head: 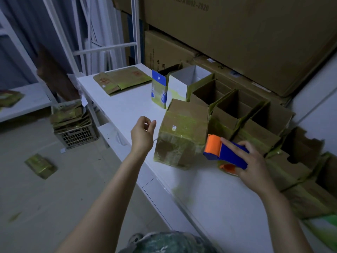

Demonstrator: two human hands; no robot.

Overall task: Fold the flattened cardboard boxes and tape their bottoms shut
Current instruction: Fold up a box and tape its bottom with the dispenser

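Our right hand (253, 165) grips the tape dispenser (226, 152) just beside the box (182, 136) on the table (127, 106). Our left hand (142, 136) hovers, fingers loosely curled and empty. It should steady the box before we tape.

folded box (182, 136): taped, standing | flat boxes (122, 80): lying far behind | tape dispenser (226, 152): blue-orange, beside box
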